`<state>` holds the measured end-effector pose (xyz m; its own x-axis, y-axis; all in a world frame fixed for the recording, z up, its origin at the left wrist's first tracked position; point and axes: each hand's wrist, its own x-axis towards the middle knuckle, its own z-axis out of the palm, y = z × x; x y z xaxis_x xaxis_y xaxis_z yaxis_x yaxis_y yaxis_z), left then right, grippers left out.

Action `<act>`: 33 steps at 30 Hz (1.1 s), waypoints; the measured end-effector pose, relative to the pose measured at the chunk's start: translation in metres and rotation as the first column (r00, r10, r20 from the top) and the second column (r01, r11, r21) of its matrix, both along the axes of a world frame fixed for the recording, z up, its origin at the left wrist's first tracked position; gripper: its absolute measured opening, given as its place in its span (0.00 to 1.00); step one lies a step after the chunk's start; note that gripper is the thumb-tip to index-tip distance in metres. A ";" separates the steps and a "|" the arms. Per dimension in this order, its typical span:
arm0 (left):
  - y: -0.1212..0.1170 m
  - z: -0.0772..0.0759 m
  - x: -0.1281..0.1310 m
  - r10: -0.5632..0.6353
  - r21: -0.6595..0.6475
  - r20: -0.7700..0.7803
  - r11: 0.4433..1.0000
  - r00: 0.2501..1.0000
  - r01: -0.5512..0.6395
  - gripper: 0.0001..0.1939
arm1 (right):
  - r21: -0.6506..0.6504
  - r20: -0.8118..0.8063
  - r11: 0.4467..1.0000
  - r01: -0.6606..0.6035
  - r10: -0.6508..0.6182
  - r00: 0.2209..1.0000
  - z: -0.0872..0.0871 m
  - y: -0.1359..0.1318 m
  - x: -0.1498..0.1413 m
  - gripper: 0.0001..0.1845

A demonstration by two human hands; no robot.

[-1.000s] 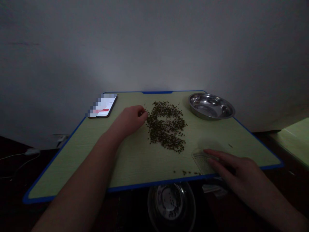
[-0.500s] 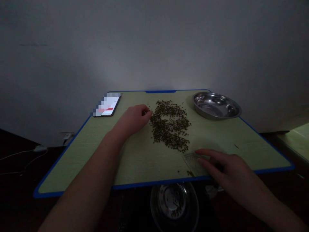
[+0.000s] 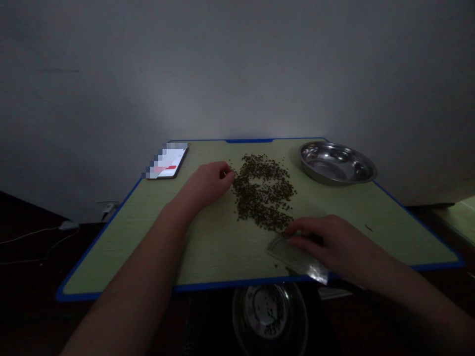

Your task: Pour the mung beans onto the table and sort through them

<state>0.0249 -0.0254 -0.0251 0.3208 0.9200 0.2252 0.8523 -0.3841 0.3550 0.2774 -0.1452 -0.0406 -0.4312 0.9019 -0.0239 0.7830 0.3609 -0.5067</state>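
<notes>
Small dark-green beans [image 3: 265, 216] lie spread in a loose patch on the pale table. My left hand [image 3: 214, 180] rests at the left edge of the patch with its fingers curled; what they hold, if anything, is hidden. At the near side of the beans, my right hand [image 3: 326, 242] pinches a clear plastic protractor [image 3: 284, 249] with curved markings. The protractor lies low over the tabletop and its near corner catches the light. A few beans sit by the table's front edge, and below that edge a metal bowl [image 3: 240, 316] contains some beans.
A wide steel basin [image 3: 319, 173] stands at the back right of the table [image 3: 122, 247], which has a blue rim. At the back left lies a phone [image 3: 168, 160] with its screen lit. A thin dark sliver [image 3: 368, 228] lies on the right side.
My right hand has moved left and slightly away from me, bringing the protractor with it closer to the beans. My left hand stays at the patch's left edge.
</notes>
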 end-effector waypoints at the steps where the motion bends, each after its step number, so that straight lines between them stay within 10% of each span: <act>1: 0.000 0.000 0.000 -0.003 -0.002 -0.001 1.000 1.000 0.003 0.13 | 0.002 0.003 1.000 -0.024 0.024 1.000 0.001 0.003 0.000 0.10; 33: -0.003 -0.001 0.005 -0.040 0.002 0.006 0.999 0.999 0.040 0.13 | -0.157 -0.032 0.956 -0.247 0.245 0.969 0.009 0.021 -0.016 0.09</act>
